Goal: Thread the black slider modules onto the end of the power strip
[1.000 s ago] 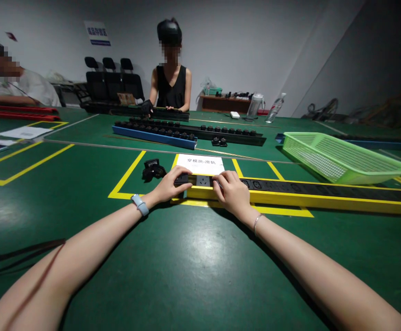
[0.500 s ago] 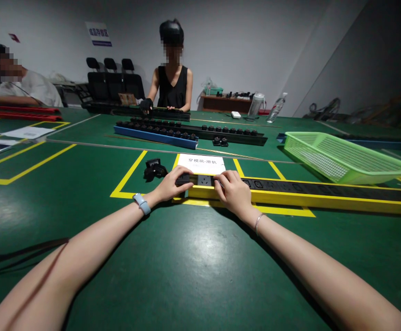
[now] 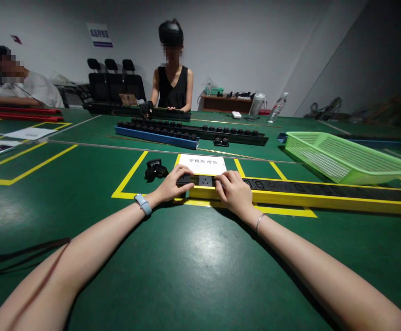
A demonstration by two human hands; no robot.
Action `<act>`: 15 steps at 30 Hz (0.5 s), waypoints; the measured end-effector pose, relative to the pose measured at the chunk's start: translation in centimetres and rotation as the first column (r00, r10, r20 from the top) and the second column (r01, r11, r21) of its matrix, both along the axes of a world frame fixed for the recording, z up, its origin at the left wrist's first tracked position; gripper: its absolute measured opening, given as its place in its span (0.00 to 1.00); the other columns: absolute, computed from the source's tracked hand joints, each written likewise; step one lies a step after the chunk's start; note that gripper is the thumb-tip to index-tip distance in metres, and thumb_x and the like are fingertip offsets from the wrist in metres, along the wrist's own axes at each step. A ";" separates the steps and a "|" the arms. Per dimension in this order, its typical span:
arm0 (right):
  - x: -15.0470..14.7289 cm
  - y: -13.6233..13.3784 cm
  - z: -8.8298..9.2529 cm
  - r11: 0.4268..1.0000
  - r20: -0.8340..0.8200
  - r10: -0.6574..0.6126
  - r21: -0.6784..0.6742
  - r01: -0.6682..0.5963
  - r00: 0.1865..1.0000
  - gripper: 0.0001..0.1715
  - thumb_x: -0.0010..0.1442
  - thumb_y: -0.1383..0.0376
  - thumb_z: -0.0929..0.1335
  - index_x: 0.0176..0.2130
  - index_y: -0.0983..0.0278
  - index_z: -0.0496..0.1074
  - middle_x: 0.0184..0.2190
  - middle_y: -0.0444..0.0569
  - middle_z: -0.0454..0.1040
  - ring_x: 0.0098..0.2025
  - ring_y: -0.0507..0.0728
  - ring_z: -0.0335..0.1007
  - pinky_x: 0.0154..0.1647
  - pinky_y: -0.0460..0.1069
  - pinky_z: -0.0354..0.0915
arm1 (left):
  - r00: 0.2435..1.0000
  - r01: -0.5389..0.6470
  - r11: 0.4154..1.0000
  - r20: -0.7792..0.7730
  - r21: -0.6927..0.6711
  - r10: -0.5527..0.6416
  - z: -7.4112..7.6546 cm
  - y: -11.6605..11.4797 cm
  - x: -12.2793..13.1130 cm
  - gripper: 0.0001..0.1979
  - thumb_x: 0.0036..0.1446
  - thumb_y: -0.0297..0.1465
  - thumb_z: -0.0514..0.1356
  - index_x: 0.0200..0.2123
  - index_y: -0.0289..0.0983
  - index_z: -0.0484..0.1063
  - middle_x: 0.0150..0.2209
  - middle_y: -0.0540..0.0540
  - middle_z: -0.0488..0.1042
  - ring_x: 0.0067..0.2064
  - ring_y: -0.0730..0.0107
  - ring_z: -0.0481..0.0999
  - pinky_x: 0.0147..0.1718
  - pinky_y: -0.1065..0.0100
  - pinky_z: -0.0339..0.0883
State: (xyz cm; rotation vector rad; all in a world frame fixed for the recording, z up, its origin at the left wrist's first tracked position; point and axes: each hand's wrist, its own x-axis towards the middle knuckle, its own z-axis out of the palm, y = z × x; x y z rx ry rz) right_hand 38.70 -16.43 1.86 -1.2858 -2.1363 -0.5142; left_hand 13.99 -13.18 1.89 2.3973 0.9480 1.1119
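Note:
A long yellow rail [image 3: 290, 198] lies across the green table, with several black socket modules [image 3: 283, 185] set along its channel. At its left end, my left hand [image 3: 172, 184] pinches a black socket module [image 3: 185, 179] between thumb and fingers. My right hand [image 3: 235, 192] is curled over the rail, its fingertips down in the channel; what lies under them is partly hidden. Between both hands a grey-faced socket module [image 3: 206, 180] shows in the channel. Loose black modules [image 3: 155, 170] rest on the table just left of my left hand.
Behind the rail lie a white paper sign [image 3: 202, 163] and a light green basket [image 3: 345, 158]. Further back are a blue rail [image 3: 155, 137] and a black rail [image 3: 234, 134] with black modules. One co-worker [image 3: 172, 82] is opposite, another [image 3: 28, 87] at left.

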 end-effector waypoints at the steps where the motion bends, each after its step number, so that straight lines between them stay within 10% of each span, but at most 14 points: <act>1: 0.0 0.0 0.0 1.000 -0.002 0.002 0.001 -0.002 1.000 0.14 0.67 0.60 0.60 0.42 0.61 0.72 0.39 0.49 0.70 0.44 0.56 0.62 0.36 0.48 0.57 | 1.000 0.006 1.000 0.000 -0.001 -0.006 0.1 0.0 0.0 0.14 0.58 0.39 0.58 0.45 0.39 0.68 0.46 0.43 0.66 0.52 0.61 0.67 0.56 0.55 0.61; 15: 0.0 -0.1 0.1 1.000 0.007 -0.003 0.013 0.003 1.000 0.14 0.66 0.60 0.60 0.42 0.61 0.72 0.39 0.50 0.70 0.43 0.56 0.62 0.36 0.48 0.57 | 0.998 0.057 0.998 0.009 -0.007 -0.057 0.1 -0.1 0.0 0.13 0.60 0.38 0.57 0.46 0.39 0.68 0.47 0.42 0.65 0.54 0.61 0.66 0.58 0.55 0.60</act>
